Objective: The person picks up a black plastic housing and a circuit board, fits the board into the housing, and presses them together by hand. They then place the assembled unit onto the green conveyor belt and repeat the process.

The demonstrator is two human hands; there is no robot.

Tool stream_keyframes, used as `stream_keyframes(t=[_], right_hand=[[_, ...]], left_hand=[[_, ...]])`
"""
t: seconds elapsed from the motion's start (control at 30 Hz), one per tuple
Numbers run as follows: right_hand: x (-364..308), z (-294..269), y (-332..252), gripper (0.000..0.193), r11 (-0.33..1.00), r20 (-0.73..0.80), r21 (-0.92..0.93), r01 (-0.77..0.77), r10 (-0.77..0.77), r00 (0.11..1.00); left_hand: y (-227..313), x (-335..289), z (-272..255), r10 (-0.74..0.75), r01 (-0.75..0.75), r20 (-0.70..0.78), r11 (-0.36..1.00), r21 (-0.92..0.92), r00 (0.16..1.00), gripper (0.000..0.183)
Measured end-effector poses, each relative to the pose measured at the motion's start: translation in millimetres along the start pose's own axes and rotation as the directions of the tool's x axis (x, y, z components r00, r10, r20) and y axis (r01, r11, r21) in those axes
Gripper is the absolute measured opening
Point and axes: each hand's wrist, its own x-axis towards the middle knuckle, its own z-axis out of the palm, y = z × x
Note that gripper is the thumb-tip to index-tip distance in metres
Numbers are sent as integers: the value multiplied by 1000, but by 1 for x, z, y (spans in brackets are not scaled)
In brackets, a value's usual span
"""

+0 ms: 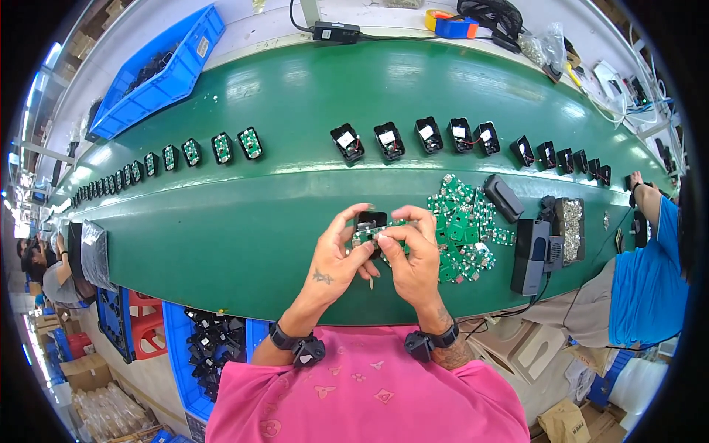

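Observation:
Just in front of me, a small black plastic case [371,218] is held by my left hand [334,257], its fingers closed around the sides. A green circuit board [363,237] lies across the case's near part, under my left thumb. My right hand [415,260] pinches at the right end of the board with thumb and forefinger; the exact contact is partly hidden by the fingers. Right beside that hand spreads a loose pile of green circuit boards [461,229]. A closed black case [504,198] lies at the pile's far right edge.
Black cases with white blocks and wires [389,140] line the green bench [244,214]; cases with boards [221,148] run left. A dark upright device [529,257] and a tray of small metal parts [571,229] stand right. A blue bin [159,74] sits far left. A co-worker [642,273] is at right.

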Motion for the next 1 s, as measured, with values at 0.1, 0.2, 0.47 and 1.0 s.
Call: stream_keyframes(t=[0.1, 0.2, 0.47, 1.0], right_hand=[[0, 0, -1, 7, 997, 10, 5, 79, -79, 997], [6, -4, -3, 8, 995, 19, 4, 103, -103, 994], [3, -5, -13, 5, 973, -18, -187, 138, -144, 989], [14, -21, -23, 3, 994, 245, -67, 91, -72, 967]], left_hand=[[8, -2, 3, 24, -25, -33, 999, -30, 999, 59], [11, -3, 5, -46, 46, 19, 999, -27, 999, 59], [1, -3, 9, 122, -115, -125, 992, 56, 985, 59], [10, -11, 6, 238, -216, -91, 956, 200, 967, 63]])
